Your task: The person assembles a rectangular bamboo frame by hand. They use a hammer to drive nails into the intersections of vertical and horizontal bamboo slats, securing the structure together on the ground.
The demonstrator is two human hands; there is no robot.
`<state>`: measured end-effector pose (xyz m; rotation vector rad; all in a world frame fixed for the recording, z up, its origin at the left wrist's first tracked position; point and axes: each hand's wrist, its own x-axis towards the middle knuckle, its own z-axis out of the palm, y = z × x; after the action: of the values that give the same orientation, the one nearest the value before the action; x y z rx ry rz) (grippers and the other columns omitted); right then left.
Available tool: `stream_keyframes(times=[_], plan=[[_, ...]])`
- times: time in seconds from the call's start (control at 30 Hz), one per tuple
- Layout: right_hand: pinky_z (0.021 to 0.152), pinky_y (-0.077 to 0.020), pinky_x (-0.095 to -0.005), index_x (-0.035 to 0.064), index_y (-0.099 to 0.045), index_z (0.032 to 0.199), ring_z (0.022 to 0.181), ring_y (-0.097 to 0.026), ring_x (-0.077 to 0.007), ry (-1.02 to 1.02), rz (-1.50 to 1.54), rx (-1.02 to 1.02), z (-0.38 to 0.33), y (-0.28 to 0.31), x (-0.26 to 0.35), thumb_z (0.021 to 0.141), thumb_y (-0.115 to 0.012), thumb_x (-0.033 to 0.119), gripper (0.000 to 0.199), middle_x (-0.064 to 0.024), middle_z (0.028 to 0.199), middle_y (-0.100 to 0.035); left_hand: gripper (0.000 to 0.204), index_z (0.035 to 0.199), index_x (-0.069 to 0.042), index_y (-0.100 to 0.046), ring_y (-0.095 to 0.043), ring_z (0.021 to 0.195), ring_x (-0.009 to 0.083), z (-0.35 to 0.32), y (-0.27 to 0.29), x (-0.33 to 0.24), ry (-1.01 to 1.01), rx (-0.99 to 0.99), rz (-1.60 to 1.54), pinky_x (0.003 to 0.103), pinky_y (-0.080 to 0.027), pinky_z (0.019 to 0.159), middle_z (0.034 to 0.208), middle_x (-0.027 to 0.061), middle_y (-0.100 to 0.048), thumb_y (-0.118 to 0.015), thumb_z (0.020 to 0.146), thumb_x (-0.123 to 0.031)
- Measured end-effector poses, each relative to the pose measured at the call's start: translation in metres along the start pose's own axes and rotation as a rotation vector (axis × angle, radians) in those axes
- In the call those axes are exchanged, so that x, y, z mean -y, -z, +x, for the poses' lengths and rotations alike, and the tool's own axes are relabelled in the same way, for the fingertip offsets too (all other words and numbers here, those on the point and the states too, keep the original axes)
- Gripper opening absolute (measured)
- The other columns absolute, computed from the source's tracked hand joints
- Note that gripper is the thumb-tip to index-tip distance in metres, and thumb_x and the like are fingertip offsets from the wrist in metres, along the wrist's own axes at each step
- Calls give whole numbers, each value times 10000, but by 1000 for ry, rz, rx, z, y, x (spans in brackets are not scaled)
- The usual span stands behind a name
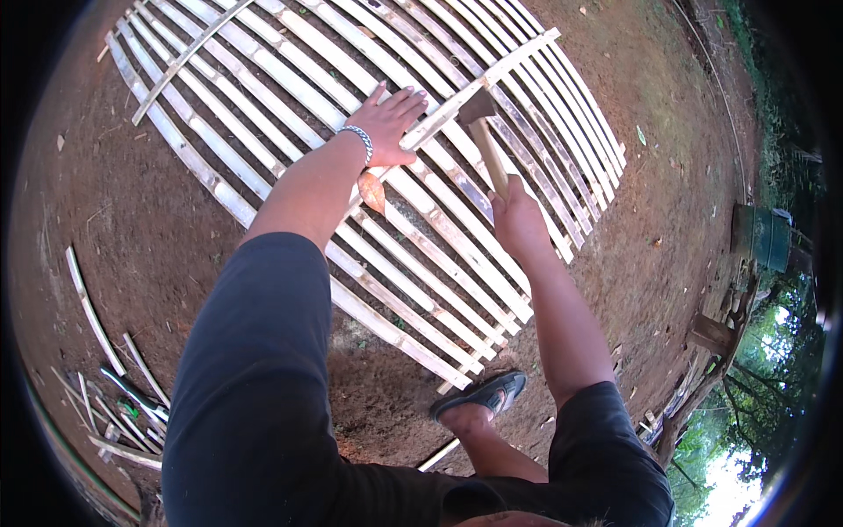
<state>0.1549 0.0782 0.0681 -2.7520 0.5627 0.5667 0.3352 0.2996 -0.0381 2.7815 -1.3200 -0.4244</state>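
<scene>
A lattice of pale split-bamboo slats (492, 263) lies on the ground, its long strips joined by cross strips. My left hand (386, 127) rests flat on it with fingers spread, beside the middle cross strip (457, 112). A braided bracelet circles that wrist. My right hand (521, 220) is wrapped round the wooden handle of a hammer (488, 149). Its dark metal head is over the slats, close to the cross strip; whether it touches cannot be made out. A dry brown leaf (372, 192) lies on the slats below my left hand.
Another cross strip (189, 59) spans the lattice at the far left. Loose bamboo pieces (92, 307) and a tool with a dark blade (132, 391) lie at lower left. My sandalled foot (479, 400) stands by the near edge. A green drum (762, 237) is at right.
</scene>
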Motion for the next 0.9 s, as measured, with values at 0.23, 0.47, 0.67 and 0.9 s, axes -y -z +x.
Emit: stream_keyframes(times=[0.23, 0.47, 0.67, 0.9], plan=[[781, -528, -565, 1, -420, 1378, 925, -688, -488, 25, 247, -335, -14, 30, -8, 1072, -526, 282, 428, -319, 1007, -681, 820, 1595, -61, -330, -223, 1572, 266, 40, 34, -37, 199, 17, -167, 565, -111, 1295, 1692, 95, -275, -554, 989, -567], [755, -536, -511, -29, -372, 1440, 877, -704, -413, 264, 528, -612, 17, 38, 1, 1092, -479, 227, 445, -287, 1056, -665, 738, 1676, -161, -160, -110, 1612, 220, 50, -4, -39, 174, -99, -54, 548, -60, 1304, 1753, 9, -134, -361, 1069, -530], [757, -589, -552, -1, -362, 1339, 931, -727, -464, -24, 198, -166, 42, -21, -9, 1080, -507, 251, 389, -316, 1045, -684, 727, 1673, -154, -171, -114, 1611, 220, 54, -3, -44, 175, -92, -79, 546, -55, 1305, 1750, 14, -143, -365, 1070, -510], [702, -563, -537, 5, -419, 1335, 828, -719, -420, 33, 255, -288, 44, 18, 7, 1076, -531, 280, 393, -257, 949, -701, 726, 1672, -156, -165, -106, 1612, 214, 52, -3, -42, 184, -84, -73, 544, -48, 1308, 1751, 13, -133, -366, 1070, -508]])
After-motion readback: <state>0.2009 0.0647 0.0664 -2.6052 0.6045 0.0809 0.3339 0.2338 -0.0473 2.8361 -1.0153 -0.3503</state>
